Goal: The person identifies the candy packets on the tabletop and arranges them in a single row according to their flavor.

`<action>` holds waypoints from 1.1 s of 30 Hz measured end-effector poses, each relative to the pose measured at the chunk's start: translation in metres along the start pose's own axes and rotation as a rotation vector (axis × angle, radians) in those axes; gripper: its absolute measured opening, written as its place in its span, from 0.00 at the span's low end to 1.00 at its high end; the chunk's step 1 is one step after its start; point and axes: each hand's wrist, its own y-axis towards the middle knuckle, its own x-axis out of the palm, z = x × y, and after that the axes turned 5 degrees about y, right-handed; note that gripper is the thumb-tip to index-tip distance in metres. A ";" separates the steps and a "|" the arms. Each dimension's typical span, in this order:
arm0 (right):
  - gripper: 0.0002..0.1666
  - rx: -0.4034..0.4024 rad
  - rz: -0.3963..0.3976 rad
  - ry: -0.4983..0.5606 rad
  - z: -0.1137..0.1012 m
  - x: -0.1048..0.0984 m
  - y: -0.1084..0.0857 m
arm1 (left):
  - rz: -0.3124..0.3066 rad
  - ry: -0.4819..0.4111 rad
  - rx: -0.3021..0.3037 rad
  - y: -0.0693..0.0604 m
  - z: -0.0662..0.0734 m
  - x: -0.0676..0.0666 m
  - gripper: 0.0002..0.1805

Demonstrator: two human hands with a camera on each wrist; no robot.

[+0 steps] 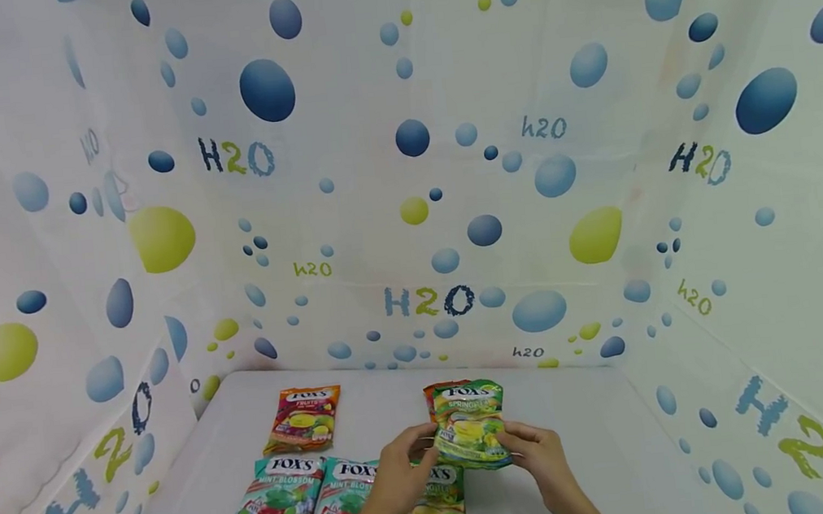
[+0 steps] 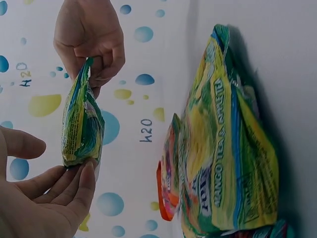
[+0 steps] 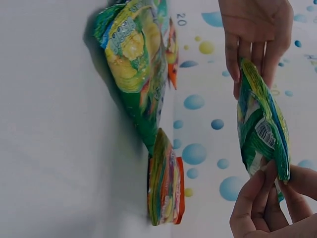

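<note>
A green and yellow Fox's candy bag (image 1: 470,427) is held up above the table between both hands. My right hand (image 1: 539,450) pinches its right edge; in the right wrist view the thumb and fingers (image 3: 257,198) close on the bag. My left hand (image 1: 404,470) is at the opposite edge. The left fingers (image 2: 64,186) touch the bag from beneath, fairly straight, with the thumb standing off it in the left wrist view. Partly hidden behind the held bag, an orange-edged bag (image 1: 429,394) shows. Below the left hand lies another green and yellow bag (image 1: 433,508), partly covered by that arm.
On the white table (image 1: 571,406), two teal mint candy bags (image 1: 274,502) lie side by side at the front left, one partly behind the left forearm. An orange fruits candy bag (image 1: 304,420) lies farther back. Printed sheets (image 1: 349,213) with blue and green spots enclose the table.
</note>
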 end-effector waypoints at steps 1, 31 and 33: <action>0.25 0.004 0.002 0.001 0.001 -0.002 -0.002 | -0.005 -0.010 0.000 -0.001 0.001 0.001 0.22; 0.27 0.111 -0.125 -0.112 0.023 -0.055 -0.036 | -0.209 -0.029 -0.157 -0.026 0.006 0.031 0.17; 0.26 0.119 -0.135 -0.119 0.024 -0.056 -0.036 | -0.222 -0.033 -0.163 -0.027 0.005 0.031 0.17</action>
